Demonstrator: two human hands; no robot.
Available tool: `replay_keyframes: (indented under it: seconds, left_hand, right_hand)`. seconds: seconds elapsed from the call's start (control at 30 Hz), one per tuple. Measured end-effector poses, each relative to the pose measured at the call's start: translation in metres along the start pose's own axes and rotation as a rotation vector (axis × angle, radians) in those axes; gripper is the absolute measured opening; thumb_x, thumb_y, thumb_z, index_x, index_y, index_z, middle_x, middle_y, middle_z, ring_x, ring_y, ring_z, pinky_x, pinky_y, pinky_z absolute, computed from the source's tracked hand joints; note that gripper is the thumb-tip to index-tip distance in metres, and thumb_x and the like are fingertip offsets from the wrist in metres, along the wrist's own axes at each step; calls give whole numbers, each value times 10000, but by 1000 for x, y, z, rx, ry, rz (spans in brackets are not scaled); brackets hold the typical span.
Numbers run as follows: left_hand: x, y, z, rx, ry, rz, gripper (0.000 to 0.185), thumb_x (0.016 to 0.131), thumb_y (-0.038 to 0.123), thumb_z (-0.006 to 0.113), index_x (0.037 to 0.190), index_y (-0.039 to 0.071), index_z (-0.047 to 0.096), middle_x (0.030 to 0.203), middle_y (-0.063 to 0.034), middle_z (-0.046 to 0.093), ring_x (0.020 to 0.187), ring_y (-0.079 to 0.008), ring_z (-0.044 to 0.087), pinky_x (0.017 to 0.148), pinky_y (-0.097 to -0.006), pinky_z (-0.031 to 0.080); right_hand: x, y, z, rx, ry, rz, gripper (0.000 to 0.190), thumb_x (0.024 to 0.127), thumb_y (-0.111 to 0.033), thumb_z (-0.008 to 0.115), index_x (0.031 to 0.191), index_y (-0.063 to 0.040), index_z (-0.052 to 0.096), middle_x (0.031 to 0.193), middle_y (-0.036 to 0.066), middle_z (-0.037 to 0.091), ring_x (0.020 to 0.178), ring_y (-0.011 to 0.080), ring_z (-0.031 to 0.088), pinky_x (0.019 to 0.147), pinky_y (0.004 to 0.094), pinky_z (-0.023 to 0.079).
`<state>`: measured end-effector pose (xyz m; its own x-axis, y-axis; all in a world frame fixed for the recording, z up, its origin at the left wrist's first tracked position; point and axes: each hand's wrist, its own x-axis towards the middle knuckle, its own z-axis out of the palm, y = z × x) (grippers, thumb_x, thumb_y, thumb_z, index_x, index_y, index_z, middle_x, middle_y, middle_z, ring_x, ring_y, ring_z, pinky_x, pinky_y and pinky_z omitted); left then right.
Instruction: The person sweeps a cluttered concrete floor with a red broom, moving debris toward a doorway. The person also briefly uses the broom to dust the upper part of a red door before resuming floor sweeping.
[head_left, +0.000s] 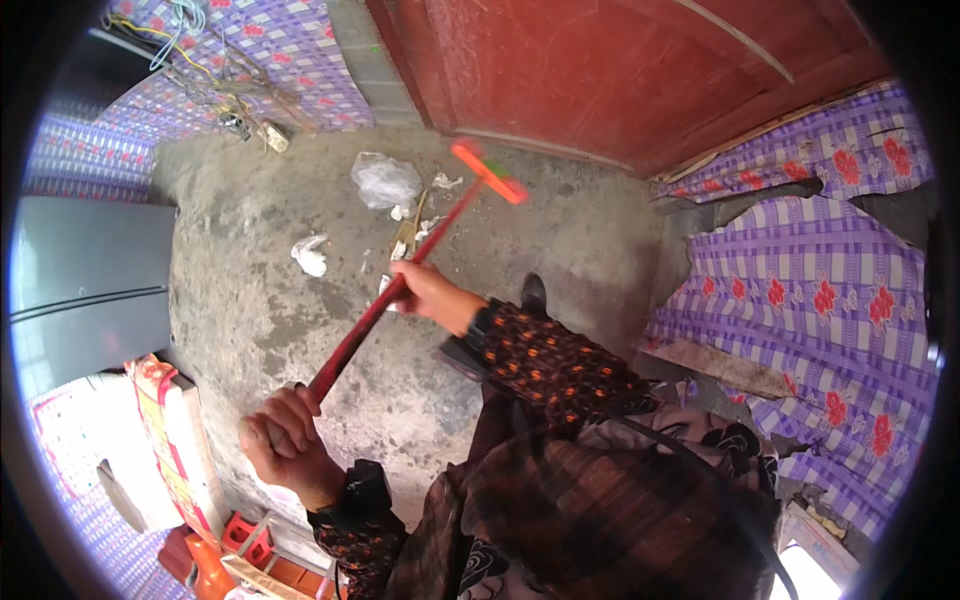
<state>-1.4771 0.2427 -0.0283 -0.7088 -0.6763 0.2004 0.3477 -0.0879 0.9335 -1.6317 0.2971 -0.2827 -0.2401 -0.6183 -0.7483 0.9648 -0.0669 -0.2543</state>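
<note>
A long-handled broom (360, 330) with a dark red pole slants up and to the right across the view. Its orange head (491, 174), blurred and with some green behind it, is over the concrete floor near the red door; whether it touches the floor I cannot tell. My left hand (289, 446) is closed around the pole's top end at the lower left. Farther down the pole, my right hand (427, 295) grips it. Left of the head lie a clear plastic bag (386, 180), crumpled white paper or plastic (309, 255) and small white scraps (401, 212).
A red door (570, 82) stands ahead. Purple flowered sheeting (795, 285) hangs torn on the right. At left is a grey cabinet or fridge (94, 285); cables (225, 90) and a power strip (275, 137) hang beyond it. A red plastic stool (247, 536) is at lower left.
</note>
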Motion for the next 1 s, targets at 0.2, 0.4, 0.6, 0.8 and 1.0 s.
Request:
replay_keyframes:
  seconds: [0.2,0.4,0.6,0.8,1.0]
  left_hand:
    - [-17,-52,-22,44,-40,-307,468,888,325,553,523,88,380,481,-39,399,435,-169,352,499,-346,357]
    - [8,-16,-51,78,-107,-135,499,896,259,537,467,112,327,449,-20,380,424,-169,351,514,-337,332]
    - [39,39,-3,178,-143,23,435,865,172,503,480,127,305,447,-11,379,402,-137,335,437,-287,290]
    - [48,49,38,153,-21,-16,529,934,312,453,462,164,266,414,10,360,364,-106,333,373,-244,273]
    - [50,-71,46,-87,9,-210,426,924,253,480,550,114,331,491,-21,336,477,-177,333,542,-367,343]
  right_hand:
    - [-10,34,-88,115,298,62,173,911,-265,523,843,-114,473,669,55,505,522,198,498,378,336,358]
    - [40,66,4,1,133,71,159,892,-269,529,873,-117,488,704,46,496,545,180,481,393,317,345]
    - [31,43,62,108,-124,124,239,868,-271,563,758,-67,506,628,53,496,485,175,468,398,300,388]
    - [-38,-11,26,59,-147,74,263,896,-344,604,792,-106,562,689,49,602,541,166,574,386,303,433]
    - [17,-58,-76,136,176,-9,200,905,-234,553,827,-95,432,640,68,482,444,172,445,332,286,283]
